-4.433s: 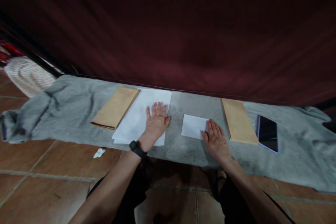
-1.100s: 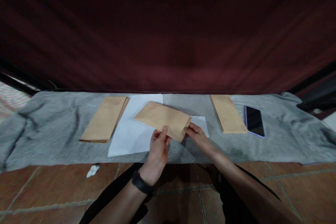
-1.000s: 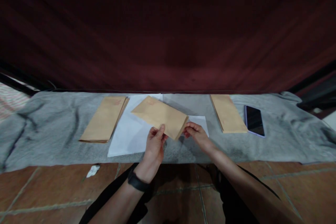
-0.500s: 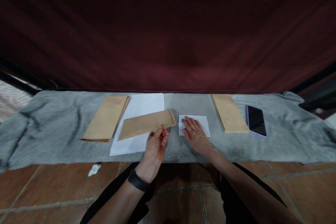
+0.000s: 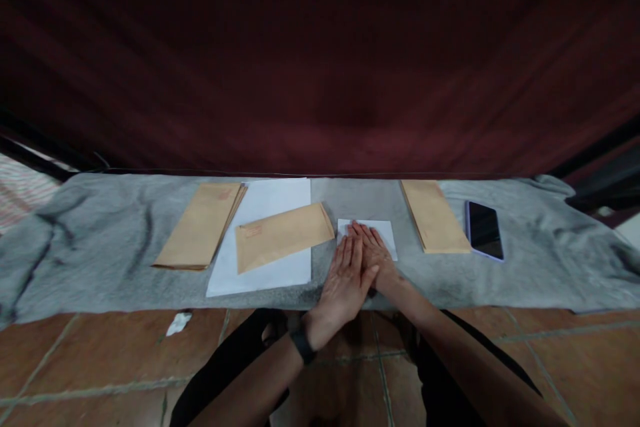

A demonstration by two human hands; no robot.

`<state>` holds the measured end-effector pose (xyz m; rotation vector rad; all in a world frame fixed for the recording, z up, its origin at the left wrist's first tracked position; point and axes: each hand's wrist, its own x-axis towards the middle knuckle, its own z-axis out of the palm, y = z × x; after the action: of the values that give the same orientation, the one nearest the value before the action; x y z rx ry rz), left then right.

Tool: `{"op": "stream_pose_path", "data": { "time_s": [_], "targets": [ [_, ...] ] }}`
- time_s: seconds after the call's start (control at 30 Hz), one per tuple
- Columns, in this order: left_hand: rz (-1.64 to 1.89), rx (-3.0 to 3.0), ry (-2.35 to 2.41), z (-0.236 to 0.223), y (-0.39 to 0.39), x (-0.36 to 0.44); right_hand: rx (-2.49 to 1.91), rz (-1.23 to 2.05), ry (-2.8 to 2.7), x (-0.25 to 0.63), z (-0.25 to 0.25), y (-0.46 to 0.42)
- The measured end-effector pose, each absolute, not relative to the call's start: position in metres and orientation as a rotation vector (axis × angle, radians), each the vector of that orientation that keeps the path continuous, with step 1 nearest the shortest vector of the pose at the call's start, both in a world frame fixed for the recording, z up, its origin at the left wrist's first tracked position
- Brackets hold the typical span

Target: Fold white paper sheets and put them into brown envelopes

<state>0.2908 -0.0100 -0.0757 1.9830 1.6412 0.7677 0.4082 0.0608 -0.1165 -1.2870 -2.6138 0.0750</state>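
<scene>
A small folded-looking white paper (image 5: 386,235) lies on the grey cloth, partly covered by my hands. My right hand (image 5: 376,257) rests flat on it with fingers stretched out. Beside and partly against it, my left hand (image 5: 345,283) is laid out flat too, its fingertips at the paper's left edge; a dark band is on that wrist. To the left, a single brown envelope (image 5: 283,235) lies loose across large white sheets (image 5: 280,193), its right end reaching past them.
Several stacked brown envelopes (image 5: 200,223) lie at the left. More brown envelopes (image 5: 436,217) sit to the right, next to a phone (image 5: 484,230). Grey cloth (image 5: 110,233) covers the surface, and a dark red curtain (image 5: 320,80) hangs behind. A white scrap (image 5: 179,323) is on the tiled floor.
My left hand has let go of the brown envelope, which now lies flat on the white sheets, and has moved right to my right hand. My right hand has stayed on the small paper.
</scene>
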Motion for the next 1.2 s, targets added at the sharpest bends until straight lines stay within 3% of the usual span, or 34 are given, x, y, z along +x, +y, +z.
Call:
{"op": "stream_pose_path", "data": {
  "time_s": [0.33, 0.97, 1.2],
  "targets": [
    [0.592, 2.289, 1.954, -0.118, 0.009, 0.291, -1.371, 0.045, -2.458, 0.433, -0.122, 0.066],
    [0.505, 2.21, 2.163, -0.104, -0.019, 0.287, -1.552, -0.039, -2.281, 0.479, -0.119, 0.052],
    [0.624, 2.399, 1.813, -0.094, -0.015, 0.301, -1.245, 0.201, -2.454, 0.465, -0.109, 0.034]
  ]
}}
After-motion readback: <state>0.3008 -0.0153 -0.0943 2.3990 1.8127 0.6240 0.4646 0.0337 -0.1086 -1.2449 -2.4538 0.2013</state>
